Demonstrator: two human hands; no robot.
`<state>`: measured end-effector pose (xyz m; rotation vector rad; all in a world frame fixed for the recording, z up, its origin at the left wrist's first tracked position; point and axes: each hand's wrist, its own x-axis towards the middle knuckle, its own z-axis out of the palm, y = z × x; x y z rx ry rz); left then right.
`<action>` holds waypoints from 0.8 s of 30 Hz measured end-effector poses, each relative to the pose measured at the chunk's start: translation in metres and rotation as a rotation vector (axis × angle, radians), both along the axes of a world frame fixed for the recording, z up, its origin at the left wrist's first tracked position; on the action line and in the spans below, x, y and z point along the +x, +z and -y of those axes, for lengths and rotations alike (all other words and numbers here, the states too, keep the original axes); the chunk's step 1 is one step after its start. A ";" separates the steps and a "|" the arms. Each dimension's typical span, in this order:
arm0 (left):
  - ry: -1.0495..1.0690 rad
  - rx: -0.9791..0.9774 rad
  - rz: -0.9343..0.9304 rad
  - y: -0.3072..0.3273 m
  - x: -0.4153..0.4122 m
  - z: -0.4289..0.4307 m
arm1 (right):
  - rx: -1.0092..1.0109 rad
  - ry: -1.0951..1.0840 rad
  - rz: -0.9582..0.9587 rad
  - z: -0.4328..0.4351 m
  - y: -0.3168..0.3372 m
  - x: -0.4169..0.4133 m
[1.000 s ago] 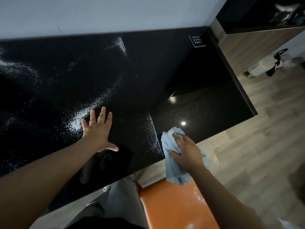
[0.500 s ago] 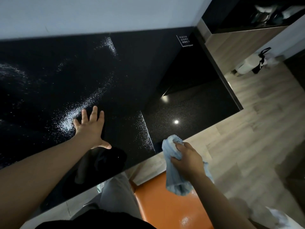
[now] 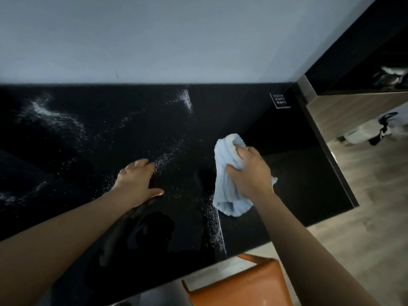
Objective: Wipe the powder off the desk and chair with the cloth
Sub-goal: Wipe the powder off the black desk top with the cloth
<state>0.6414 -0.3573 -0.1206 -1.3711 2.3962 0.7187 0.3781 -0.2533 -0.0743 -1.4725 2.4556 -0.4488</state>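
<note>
You're on the desk step — your right hand [image 3: 249, 173] clutches the bunched cloth [image 3: 227, 184] over the desk [image 3: 298, 184], beside a powder line [image 3: 219, 230]. Your left hand [image 3: 136, 182] rests flat, fingers straight. Next, I judge, press down and sweep through the powder — the chair [image 3: 240, 283] comes later.

Dim, soft picture. The glossy desk [image 3: 309, 184] shows dark reflections near its front edge; lines right of it bow with wide-angle distortion.
</note>
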 end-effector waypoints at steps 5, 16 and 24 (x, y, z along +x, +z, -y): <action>0.082 -0.006 0.016 -0.001 0.003 0.042 | -0.051 0.078 0.001 0.096 0.003 -0.010; 0.201 -0.021 0.151 -0.042 0.001 0.119 | -0.044 0.204 -0.024 0.282 -0.028 -0.041; 0.206 -0.009 0.212 -0.056 -0.002 0.127 | 0.015 0.274 -0.005 0.349 -0.068 -0.042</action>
